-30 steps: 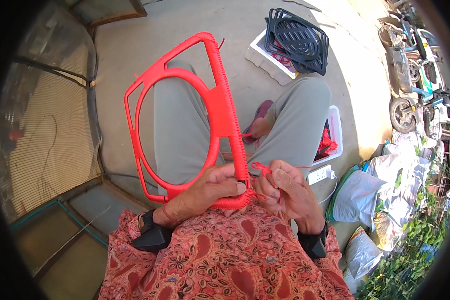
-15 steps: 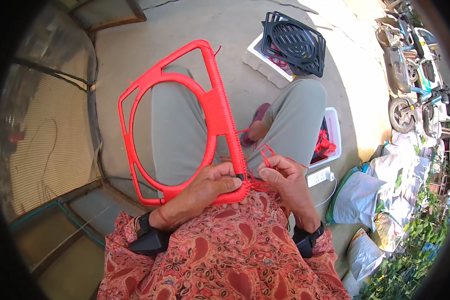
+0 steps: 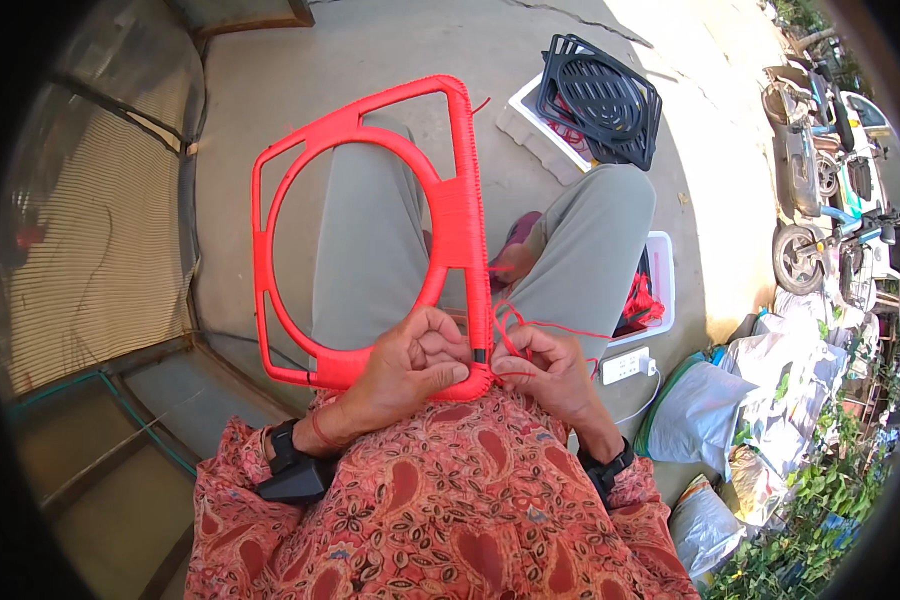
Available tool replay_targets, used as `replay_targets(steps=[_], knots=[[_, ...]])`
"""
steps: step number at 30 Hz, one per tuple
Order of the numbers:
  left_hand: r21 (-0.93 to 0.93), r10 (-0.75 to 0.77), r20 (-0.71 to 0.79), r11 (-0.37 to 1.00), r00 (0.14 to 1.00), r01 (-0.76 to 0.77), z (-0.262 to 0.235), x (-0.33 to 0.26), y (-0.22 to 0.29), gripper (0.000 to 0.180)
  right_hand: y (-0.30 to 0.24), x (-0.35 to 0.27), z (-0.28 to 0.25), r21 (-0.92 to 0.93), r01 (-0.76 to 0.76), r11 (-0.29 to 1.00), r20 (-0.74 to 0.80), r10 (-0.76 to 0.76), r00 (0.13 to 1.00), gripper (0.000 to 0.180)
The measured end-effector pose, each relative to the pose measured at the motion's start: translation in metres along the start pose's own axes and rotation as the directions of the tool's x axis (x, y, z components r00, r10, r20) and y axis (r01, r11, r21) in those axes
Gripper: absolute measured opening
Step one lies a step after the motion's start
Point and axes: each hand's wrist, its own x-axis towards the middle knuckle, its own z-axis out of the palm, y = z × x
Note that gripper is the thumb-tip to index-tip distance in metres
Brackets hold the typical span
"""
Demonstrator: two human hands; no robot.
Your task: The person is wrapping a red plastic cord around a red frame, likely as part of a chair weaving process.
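Observation:
A flat frame (image 3: 458,215) wound in red strand leans over my lap and left leg, with a large round opening and a short black unwrapped stretch near its lower right corner. My left hand (image 3: 410,362) is closed at that corner, fingers curled and thumb against the wrapped edge; whether strand is between its fingertips is hidden. Just right of the corner, my right hand (image 3: 550,372) pinches thin red cord (image 3: 511,318), which loops above the fingers and trails off rightward. Another red end sticks out from the frame's top right corner.
Black patterned frames (image 3: 600,100) lie on a white foam box (image 3: 523,118) ahead. A white bin (image 3: 662,262) with red cord stands right of my leg, near a power strip (image 3: 625,366). Sacks (image 3: 705,400) and parked scooters (image 3: 805,200) line the right; a corrugated panel (image 3: 100,240) stands left.
My right hand has come in closer to the frame's corner with the cord. The left fingers have curled up beside the bar. The frame appears shifted slightly right and more upright.

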Motion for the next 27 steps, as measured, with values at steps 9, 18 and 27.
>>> replay_targets(steps=[9,18,27], knots=[[0.319,0.085,0.267,0.932,0.96,-0.172,-0.009,-0.016,0.005,0.038,0.009,-0.011,-0.005,-0.173,0.197,0.965,0.129,-0.176,0.976,0.028],[0.619,0.123,0.249,0.743,0.961,-0.255,0.002,-0.002,0.007,0.049,0.011,-0.012,0.004,-0.228,0.185,0.956,-0.042,-0.2,0.979,0.036],[0.701,0.16,0.324,0.621,0.932,-0.35,0.003,0.004,0.014,0.049,0.016,-0.006,0.001,-0.309,0.292,0.905,-0.016,-0.311,0.95,0.039]])
